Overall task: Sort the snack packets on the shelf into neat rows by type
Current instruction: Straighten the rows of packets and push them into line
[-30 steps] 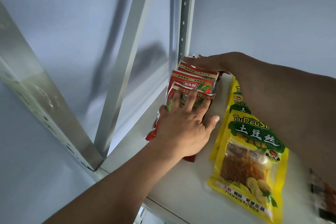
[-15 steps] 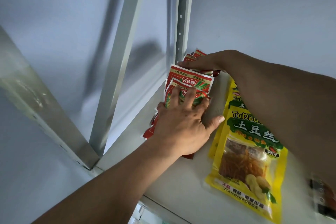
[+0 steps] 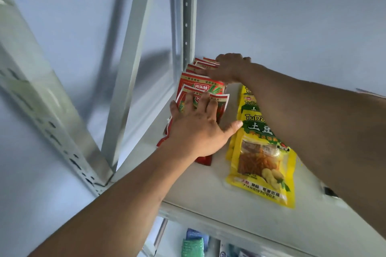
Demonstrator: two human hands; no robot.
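Observation:
A row of overlapping red snack packets [image 3: 201,86] runs from the shelf's back corner toward the front along the left side. My left hand [image 3: 198,127] lies flat on the near red packets, fingers spread and straight, thumb out to the right. My right hand [image 3: 227,69] reaches across to the far end of the row and presses its fingers on the rear red packets. To the right lies a row of yellow TuDouSi packets [image 3: 263,160], partly hidden under my right forearm.
The white shelf board [image 3: 188,188] has a metal upright [image 3: 189,16] at its back left corner and a slanted brace [image 3: 129,64] beside it. A dark packet [image 3: 330,191] peeks out at the right edge. Blue and green items [image 3: 193,244] sit on the shelf below.
The red packets have spread out into a longer row reaching further back. My right hand moved deeper toward the wall; my left hand stayed on the near packets.

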